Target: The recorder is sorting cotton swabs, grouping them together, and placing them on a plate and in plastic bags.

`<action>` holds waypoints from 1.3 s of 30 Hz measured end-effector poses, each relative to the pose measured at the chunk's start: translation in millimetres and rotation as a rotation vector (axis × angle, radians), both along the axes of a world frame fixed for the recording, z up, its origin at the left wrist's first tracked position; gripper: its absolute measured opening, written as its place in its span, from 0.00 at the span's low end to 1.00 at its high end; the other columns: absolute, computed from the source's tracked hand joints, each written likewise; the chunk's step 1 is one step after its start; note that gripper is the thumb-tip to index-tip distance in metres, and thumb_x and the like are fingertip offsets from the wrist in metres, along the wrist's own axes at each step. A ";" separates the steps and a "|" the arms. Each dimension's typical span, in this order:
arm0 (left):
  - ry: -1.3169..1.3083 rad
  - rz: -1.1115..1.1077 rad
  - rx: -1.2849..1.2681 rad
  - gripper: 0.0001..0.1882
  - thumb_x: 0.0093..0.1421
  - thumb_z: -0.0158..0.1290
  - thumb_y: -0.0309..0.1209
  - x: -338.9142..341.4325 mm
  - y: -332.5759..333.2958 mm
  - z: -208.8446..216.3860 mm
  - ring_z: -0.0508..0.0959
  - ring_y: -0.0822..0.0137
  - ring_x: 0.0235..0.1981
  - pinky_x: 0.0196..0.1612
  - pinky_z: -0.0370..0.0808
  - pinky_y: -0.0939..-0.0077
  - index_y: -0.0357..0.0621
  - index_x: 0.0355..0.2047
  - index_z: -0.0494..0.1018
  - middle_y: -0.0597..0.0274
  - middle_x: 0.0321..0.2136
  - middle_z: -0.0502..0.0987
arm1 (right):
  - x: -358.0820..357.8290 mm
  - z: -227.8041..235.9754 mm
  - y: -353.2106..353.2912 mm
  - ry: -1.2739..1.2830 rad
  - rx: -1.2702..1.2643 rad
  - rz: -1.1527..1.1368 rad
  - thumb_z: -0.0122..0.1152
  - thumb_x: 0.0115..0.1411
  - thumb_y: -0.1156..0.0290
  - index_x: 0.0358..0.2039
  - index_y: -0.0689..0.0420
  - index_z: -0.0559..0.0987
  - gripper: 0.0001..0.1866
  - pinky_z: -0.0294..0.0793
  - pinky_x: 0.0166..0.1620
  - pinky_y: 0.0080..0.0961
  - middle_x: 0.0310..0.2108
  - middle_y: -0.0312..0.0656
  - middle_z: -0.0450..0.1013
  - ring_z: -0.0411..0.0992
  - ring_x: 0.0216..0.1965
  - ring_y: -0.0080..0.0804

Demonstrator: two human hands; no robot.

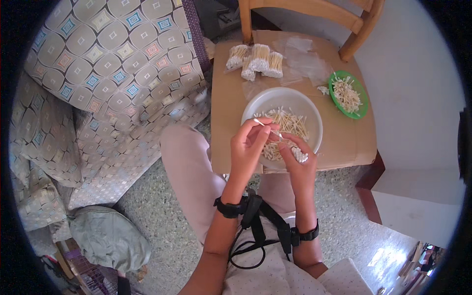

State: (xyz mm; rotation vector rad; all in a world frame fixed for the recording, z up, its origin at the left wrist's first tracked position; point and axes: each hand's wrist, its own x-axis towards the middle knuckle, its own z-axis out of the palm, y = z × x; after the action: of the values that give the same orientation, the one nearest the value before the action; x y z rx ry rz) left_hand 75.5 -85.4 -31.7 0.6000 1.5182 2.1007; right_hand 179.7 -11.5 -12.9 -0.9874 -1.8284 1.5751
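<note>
Over the near side of a white bowl (318,115), both my hands are raised close together. A cotton swab (259,122) is pinched between the thumb and fingers of my left hand (249,142), its white tip pointing up and left. My right hand (300,160) is closed around a bundle of cotton swabs (299,154), whose white tips poke out by the palm. Another white tip shows between the two hands. Loose cotton swabs (285,119) lie heaped in the bowl, partly hidden by my fingers.
The bowl stands on a cardboard-covered wooden chair (226,123). Behind it lie packed swab bundles (259,58) and clear plastic bags (305,61). A green bowl (361,109) of swabs is at the right. A patterned sofa (113,64) stands left, a wall (413,88) right.
</note>
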 end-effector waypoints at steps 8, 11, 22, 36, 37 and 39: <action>-0.083 -0.061 0.131 0.07 0.64 0.48 0.27 3.0 0.6 2.0 0.79 0.70 0.33 0.36 0.75 0.81 0.41 0.37 0.60 0.46 0.38 0.78 | -1.9 3.6 -0.2 0.016 -0.025 0.023 0.61 0.57 0.71 0.37 0.62 0.78 0.10 0.68 0.46 0.22 0.35 0.41 0.76 0.71 0.39 0.24; -0.020 -0.125 0.136 0.07 0.65 0.47 0.28 2.3 1.2 -0.1 0.79 0.70 0.33 0.35 0.74 0.83 0.42 0.38 0.61 0.46 0.39 0.78 | 0.2 1.2 0.7 0.070 -0.031 -0.015 0.60 0.58 0.71 0.36 0.62 0.78 0.08 0.68 0.45 0.22 0.34 0.40 0.76 0.70 0.38 0.24; 0.081 -0.251 0.097 0.10 0.66 0.45 0.39 -4.5 -5.2 -6.7 0.76 0.66 0.44 0.42 0.71 0.74 0.48 0.38 0.60 0.53 0.39 0.76 | 2.5 -3.1 3.0 0.120 -0.199 -0.044 0.60 0.57 0.74 0.38 0.60 0.77 0.08 0.65 0.42 0.16 0.32 0.35 0.73 0.68 0.37 0.19; -0.134 -0.244 0.255 0.10 0.68 0.42 0.38 10.8 8.8 -11.5 0.74 0.62 0.47 0.52 0.68 0.67 0.47 0.38 0.59 0.51 0.40 0.76 | -3.6 -8.4 -3.3 0.153 0.018 -0.098 0.60 0.58 0.76 0.37 0.60 0.76 0.07 0.67 0.40 0.17 0.35 0.36 0.73 0.67 0.37 0.19; -0.128 -0.205 0.232 0.11 0.67 0.44 0.40 12.9 10.8 -10.7 0.74 0.62 0.47 0.51 0.69 0.65 0.47 0.39 0.60 0.53 0.39 0.76 | -4.4 -1.5 -2.9 0.156 0.017 -0.098 0.60 0.58 0.76 0.37 0.60 0.76 0.07 0.67 0.40 0.17 0.34 0.36 0.73 0.68 0.36 0.19; -0.098 -0.189 0.203 0.08 0.66 0.46 0.35 12.6 9.7 -10.2 0.74 0.64 0.47 0.51 0.69 0.68 0.45 0.37 0.62 0.53 0.41 0.75 | -1.8 -0.4 -1.7 0.158 0.016 -0.106 0.60 0.58 0.76 0.36 0.60 0.77 0.06 0.67 0.40 0.17 0.33 0.36 0.74 0.68 0.36 0.19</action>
State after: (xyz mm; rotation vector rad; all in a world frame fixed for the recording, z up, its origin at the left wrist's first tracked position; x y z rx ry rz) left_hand 88.1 -75.7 -41.9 0.6740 1.1565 2.1180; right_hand 177.9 -13.2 -13.2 -0.9097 -1.6520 1.5267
